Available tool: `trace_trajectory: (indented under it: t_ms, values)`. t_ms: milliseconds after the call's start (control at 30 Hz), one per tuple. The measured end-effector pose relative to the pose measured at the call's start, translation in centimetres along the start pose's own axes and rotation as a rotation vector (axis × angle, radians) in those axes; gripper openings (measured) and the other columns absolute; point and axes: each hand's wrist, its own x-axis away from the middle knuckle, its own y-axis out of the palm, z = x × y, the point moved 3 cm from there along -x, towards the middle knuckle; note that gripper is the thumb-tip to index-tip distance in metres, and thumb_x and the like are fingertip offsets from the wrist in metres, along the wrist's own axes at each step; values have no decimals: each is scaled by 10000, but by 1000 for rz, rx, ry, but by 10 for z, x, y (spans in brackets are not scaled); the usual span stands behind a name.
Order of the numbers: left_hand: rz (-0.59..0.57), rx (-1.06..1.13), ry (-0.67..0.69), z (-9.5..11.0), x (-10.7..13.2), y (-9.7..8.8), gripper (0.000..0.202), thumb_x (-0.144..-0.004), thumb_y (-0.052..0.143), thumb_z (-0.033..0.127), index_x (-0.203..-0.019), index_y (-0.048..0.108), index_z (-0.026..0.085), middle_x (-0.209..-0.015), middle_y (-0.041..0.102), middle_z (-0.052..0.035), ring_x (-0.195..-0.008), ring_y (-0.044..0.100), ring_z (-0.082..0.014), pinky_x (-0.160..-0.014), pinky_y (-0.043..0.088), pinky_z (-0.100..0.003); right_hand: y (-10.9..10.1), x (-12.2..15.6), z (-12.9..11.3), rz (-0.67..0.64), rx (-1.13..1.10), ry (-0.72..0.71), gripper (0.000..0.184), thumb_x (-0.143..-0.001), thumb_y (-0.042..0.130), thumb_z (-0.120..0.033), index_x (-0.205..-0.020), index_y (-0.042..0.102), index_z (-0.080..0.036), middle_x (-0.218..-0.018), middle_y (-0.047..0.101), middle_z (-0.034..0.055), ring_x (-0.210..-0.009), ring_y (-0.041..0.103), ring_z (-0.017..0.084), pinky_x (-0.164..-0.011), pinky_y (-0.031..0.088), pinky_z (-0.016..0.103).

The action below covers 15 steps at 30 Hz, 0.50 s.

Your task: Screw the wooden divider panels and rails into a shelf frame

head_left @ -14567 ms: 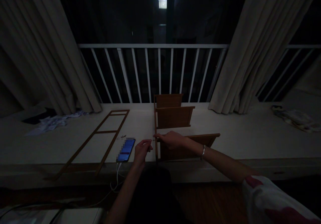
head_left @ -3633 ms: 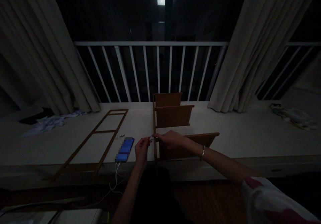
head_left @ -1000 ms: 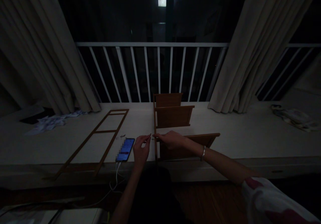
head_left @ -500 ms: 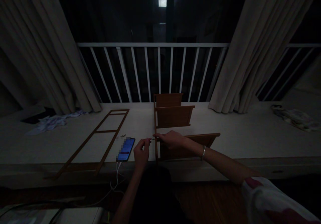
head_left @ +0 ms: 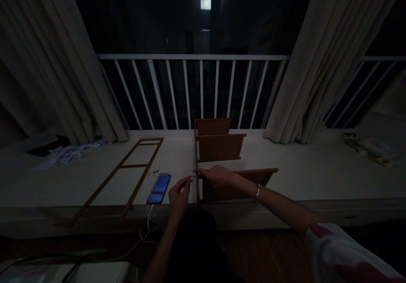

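Wooden panelled frame (head_left: 221,149), head view: set on pale ledge (head_left: 285,168), long axis running toward the railing (head_left: 177,57); near corner gripped by the right hand (head_left: 218,176); small thin piece (head_left: 193,176), unidentifiable, pinched just left by the left hand (head_left: 178,195)

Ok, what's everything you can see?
light: 1, white, top
curtains: 2, beige, both sides
ledge: 1, pale, middle
railing: 2 stretches, white, behind ledge
panels: 3, brown, on ledge
side piece: 1, brown, panels' left ends
phone: 1, black, ledge's front edge
frame: 1, brown, left of phone
cable: unclear, white, below phone
bits: uncounted, dark, above phone
papers: several, whitish, left
dark thing: 1, black, by papers
bundle: 1, pale, far right
boxy thing: 1, pale, bottom left
floor: 1, brown, bottom
bracelet: 1, silver, right wrist
sleeve: 1, white-and-red, lower right
left hand: 1, bare, left of side piece
right hand: 1, bare, nearest panel's end
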Motion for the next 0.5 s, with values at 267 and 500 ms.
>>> trace_trajectory:
  t_ms: [267,500]
  values:
    - [-12,64,-42,-7,-1,2,324,-683,551,334,-948,577,149,-826,642,-76,-781,587,-170,-711,451,-301,3,-1,2,14,-6,-9,713,-703,488,-253,-1294,89,-232,-996,588,93,-751,585,220,-582,369,256]
    - [-28,66,-49,-14,-5,4,277,-656,574,336,-855,615,147,-814,645,-68,-775,586,-169,-726,445,-301,0,0,2,-9,-5,-5,737,-684,502,-209,-1296,94,-213,-984,589,106,-779,578,223,-617,373,268]
